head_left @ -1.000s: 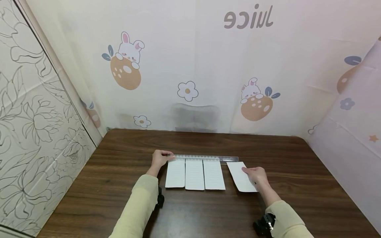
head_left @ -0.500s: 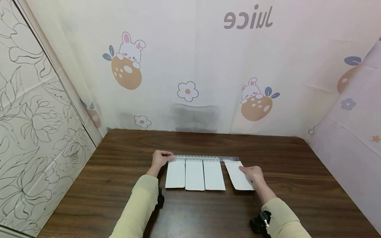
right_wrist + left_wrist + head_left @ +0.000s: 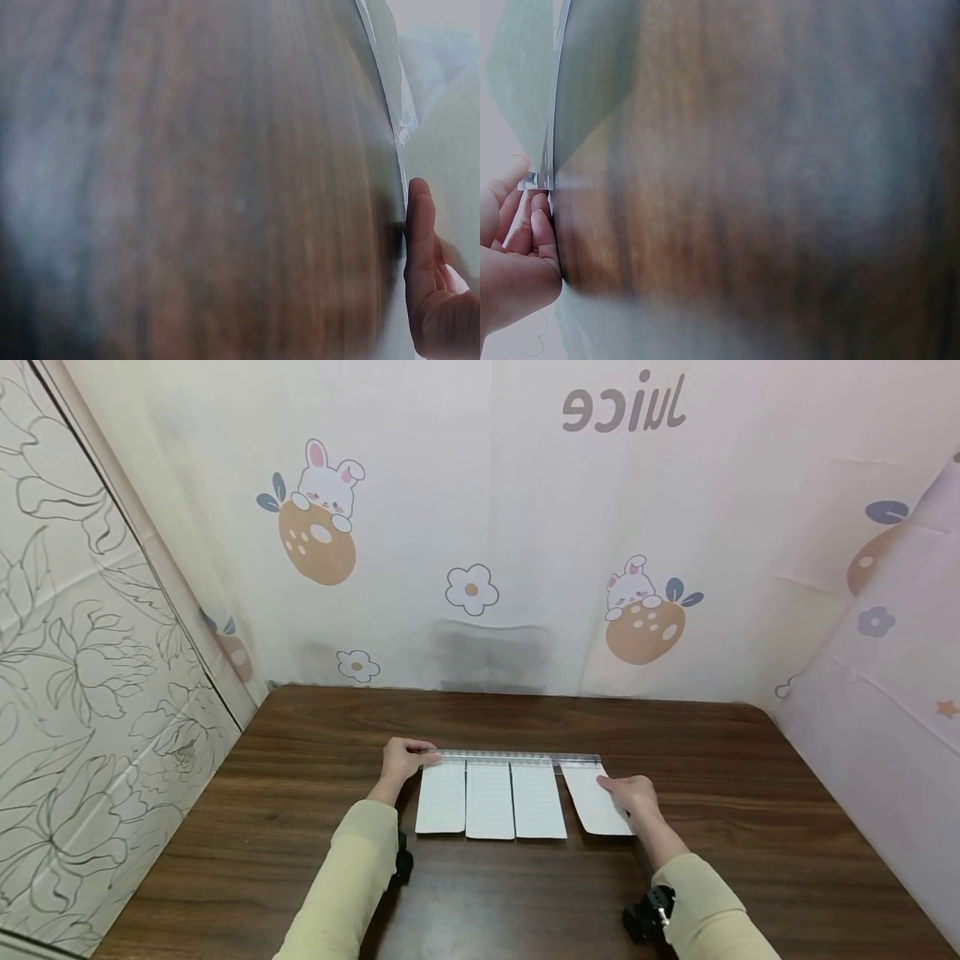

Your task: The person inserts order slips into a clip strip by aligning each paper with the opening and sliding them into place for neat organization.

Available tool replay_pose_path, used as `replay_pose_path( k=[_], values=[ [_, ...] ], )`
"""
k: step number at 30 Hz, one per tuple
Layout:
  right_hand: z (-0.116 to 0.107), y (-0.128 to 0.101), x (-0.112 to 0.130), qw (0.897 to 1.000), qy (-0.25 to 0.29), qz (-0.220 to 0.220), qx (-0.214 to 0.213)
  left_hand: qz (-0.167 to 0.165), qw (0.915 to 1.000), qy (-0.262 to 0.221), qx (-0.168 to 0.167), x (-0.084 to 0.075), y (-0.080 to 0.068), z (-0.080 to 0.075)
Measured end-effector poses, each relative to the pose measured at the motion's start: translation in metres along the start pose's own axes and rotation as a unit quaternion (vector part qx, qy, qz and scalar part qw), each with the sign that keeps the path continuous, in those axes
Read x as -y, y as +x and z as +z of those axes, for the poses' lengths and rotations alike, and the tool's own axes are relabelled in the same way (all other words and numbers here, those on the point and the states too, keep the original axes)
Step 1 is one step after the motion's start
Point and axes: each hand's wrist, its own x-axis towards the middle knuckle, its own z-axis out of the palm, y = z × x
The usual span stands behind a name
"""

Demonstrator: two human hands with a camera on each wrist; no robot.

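My left hand (image 3: 401, 760) pinches the left end of the clear ruler (image 3: 517, 758) lying across the worktop (image 3: 300, 827). My right hand (image 3: 630, 795) rests with fingers flat on the fourth paper slip (image 3: 588, 797), which lies tilted just right of three slips (image 3: 489, 799) lined up under the ruler, its top edge touching the ruler's right end.

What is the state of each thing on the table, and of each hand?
Clear ruler: flat on the table, left end held.
Three paper slips: flat, side by side, top edges at the ruler.
Fourth paper slip: flat, tilted, a gap apart from the three.
Left hand: grips the ruler's left end.
Right hand: fingers straight, pressing on the fourth paper slip.
Table: dark wood, bears everything.
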Motion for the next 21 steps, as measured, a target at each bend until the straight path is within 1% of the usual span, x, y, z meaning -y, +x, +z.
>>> replay_pose_path(
  k=[14,21],
  values=[
    [0.0065,0.0008,0.0040,1.000,0.005,-0.006,0.003,-0.001,1.0000,-0.003,0.003,-0.0025,-0.0007,-0.0007],
    [0.0079,0.0006,0.0038,1.000,0.014,-0.008,0.007,0.004,1.0000,-0.001,0.000,-0.0026,-0.0008,-0.0010]
  ],
)
